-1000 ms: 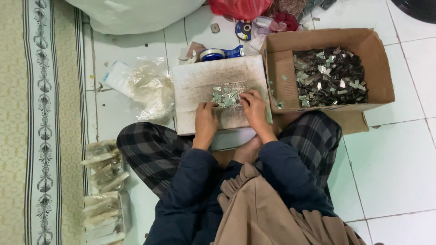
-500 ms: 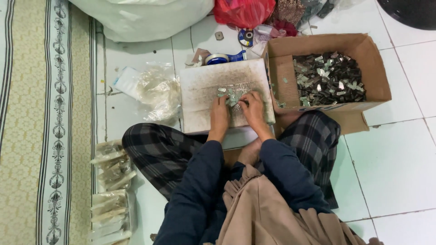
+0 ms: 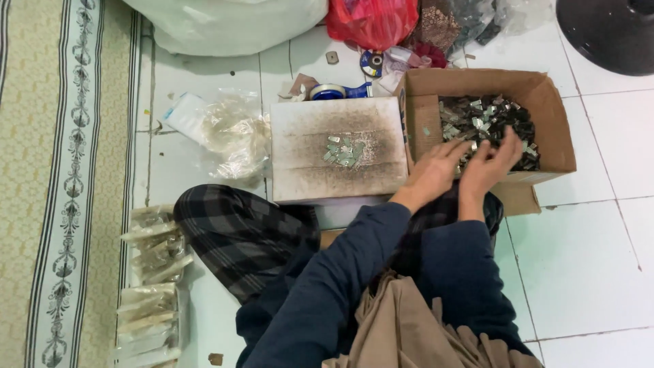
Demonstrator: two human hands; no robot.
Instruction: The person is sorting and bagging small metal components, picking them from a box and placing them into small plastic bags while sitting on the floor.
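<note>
Small metal pieces [image 3: 487, 123], shiny and dark, fill the brown cardboard box [image 3: 553, 129] on the white tile floor. Both hands are at the near edge of that box, over the heap. The left hand [image 3: 436, 174] lies low with its fingers spread out flat toward the pieces, open and not gripping anything I can see. The right hand [image 3: 487, 167] is beside it, touching or almost touching it, fingers up and loosely curled over the pile; I cannot tell if it has any pieces inside.

Just left of the box sits a dirty white board [image 3: 338, 148] with a little bunch of the same pieces [image 3: 343, 151] in its middle. Behind the board, near the box corner, is a roll of tape in a blue holder [image 3: 337, 90]. Farther left of the box lies a crumpled clear plastic bag [image 3: 228, 129]. Well away from the box, by the patterned rug [image 3: 41, 184], small packed bags [image 3: 150, 286] lie in a row. A red bag [image 3: 371, 20] lies behind the box.
</note>
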